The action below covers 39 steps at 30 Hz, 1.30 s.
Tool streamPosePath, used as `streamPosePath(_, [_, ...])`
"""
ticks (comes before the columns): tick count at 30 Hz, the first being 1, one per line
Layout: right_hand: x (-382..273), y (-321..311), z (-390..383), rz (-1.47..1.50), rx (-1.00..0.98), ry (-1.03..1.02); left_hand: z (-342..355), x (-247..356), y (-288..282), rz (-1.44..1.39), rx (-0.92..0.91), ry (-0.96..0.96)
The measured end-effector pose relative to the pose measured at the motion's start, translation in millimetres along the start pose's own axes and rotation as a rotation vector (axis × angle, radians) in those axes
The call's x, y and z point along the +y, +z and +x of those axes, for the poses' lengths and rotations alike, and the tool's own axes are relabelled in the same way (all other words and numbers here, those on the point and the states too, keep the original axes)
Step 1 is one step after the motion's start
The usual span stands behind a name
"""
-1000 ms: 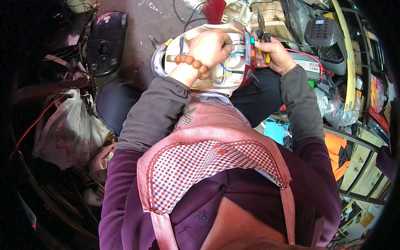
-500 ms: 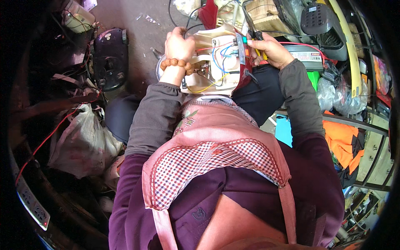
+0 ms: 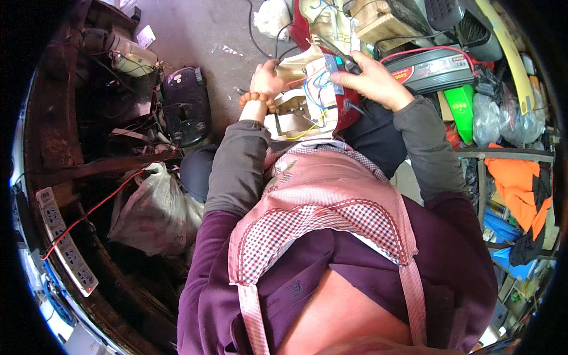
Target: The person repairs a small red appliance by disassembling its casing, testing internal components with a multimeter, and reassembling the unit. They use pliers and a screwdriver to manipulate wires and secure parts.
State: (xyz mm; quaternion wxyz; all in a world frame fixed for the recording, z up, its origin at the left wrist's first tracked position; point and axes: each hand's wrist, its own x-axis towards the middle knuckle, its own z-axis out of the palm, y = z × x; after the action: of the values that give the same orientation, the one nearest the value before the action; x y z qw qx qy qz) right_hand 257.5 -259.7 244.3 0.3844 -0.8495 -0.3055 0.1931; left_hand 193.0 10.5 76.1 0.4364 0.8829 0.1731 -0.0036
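A white and red appliance shell (image 3: 307, 100) with blue, yellow and red wires showing inside rests on my lap. My left hand (image 3: 267, 78), a beaded bracelet on its wrist, grips the shell's left edge. My right hand (image 3: 370, 80) is closed around a dark-handled tool (image 3: 343, 59) whose tip points into the wiring. A pink checked apron (image 3: 319, 201) over a purple top fills the lower middle of the view.
A dark round appliance (image 3: 184, 109) lies on the concrete floor at left, a white plastic bag (image 3: 151, 210) below it. A white power strip (image 3: 62, 239) runs along the far left. A black box with red wire (image 3: 435, 68), green plastic and orange cloth (image 3: 520, 183) crowd the right.
The appliance shell has been turned and tilted on my lap, exposing more wiring. My left hand moved from its top to its left edge; my right hand stays on the tool.
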Motion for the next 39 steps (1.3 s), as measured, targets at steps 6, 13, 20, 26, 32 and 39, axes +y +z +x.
streamPosePath(6, [-1.0, -6.6, -9.4, 0.027, -0.076, 0.115, 31.3, -13.1, 18.6, -0.112, -0.145, -0.043])
streamPosePath(13, [26.9, -9.7, -21.1, 0.167, -0.032, 0.043, 14.8, 17.0, 9.8, 0.323, -0.050, 0.215])
streamPosePath(20, [12.3, -34.9, -23.4, 0.096, 0.089, -0.144, -39.3, 43.7, -19.3, 0.308, -0.007, 0.209])
streamPosePath(26, [-9.8, -30.6, -8.5, -0.160, 0.134, -0.184, -47.1, 16.7, -10.8, 0.221, 0.140, 0.152])
streamPosePath(32, [-19.3, -30.0, -5.8, 0.223, 0.651, -0.508, -57.8, 8.3, -15.6, 0.090, 0.203, -0.020])
streamPosePath(39, [50.1, -21.1, 2.6, -0.067, 0.236, -0.077, -32.0, -71.2, -25.5, 0.023, 0.358, -0.173])
